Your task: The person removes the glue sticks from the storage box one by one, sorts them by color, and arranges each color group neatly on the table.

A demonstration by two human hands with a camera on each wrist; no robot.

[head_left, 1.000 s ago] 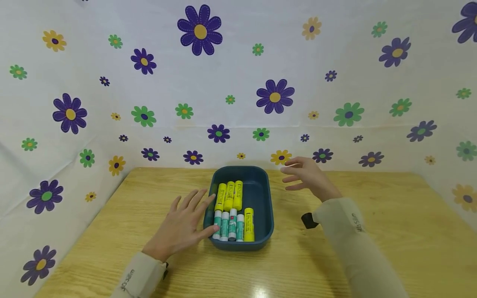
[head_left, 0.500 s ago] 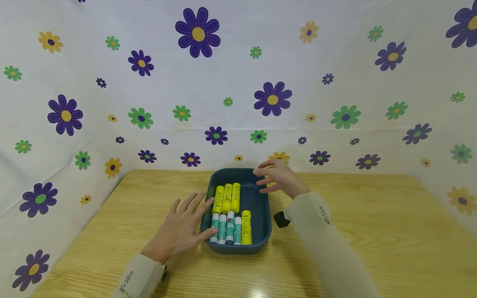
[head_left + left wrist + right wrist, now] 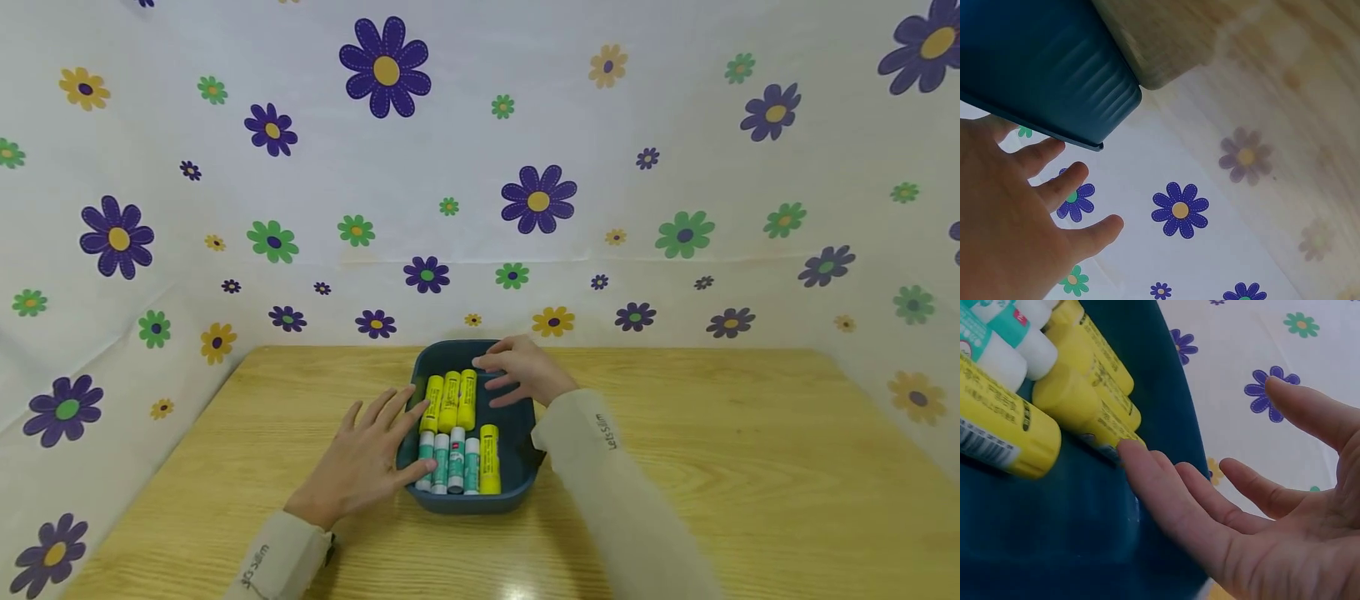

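Observation:
A dark blue bin (image 3: 465, 505) on the table holds two rows of glue sticks. Three yellow glue sticks (image 3: 449, 402) lie side by side in the back row. In front of them are several green-and-white glue sticks (image 3: 457, 461), with one yellow glue stick (image 3: 489, 461) at their right. My left hand (image 3: 362, 467), fingers spread, rests at the bin's left rim, its thumb over the front left corner. Over the bin's back right part is my right hand (image 3: 525, 372), holding nothing, thumb apart from the fingers. In the right wrist view a fingertip (image 3: 1132, 450) is close to a back-row yellow glue stick (image 3: 1094, 419); contact cannot be told.
The wooden table (image 3: 750, 467) extends on both sides of the bin. A white cloth (image 3: 480, 150) printed with flowers hangs behind it and along both sides. Bare bin floor (image 3: 513, 437) shows right of the glue sticks.
My right hand has moved left from beside the bin to over its back right part. My left hand has stayed at the left rim. The view has shifted slightly.

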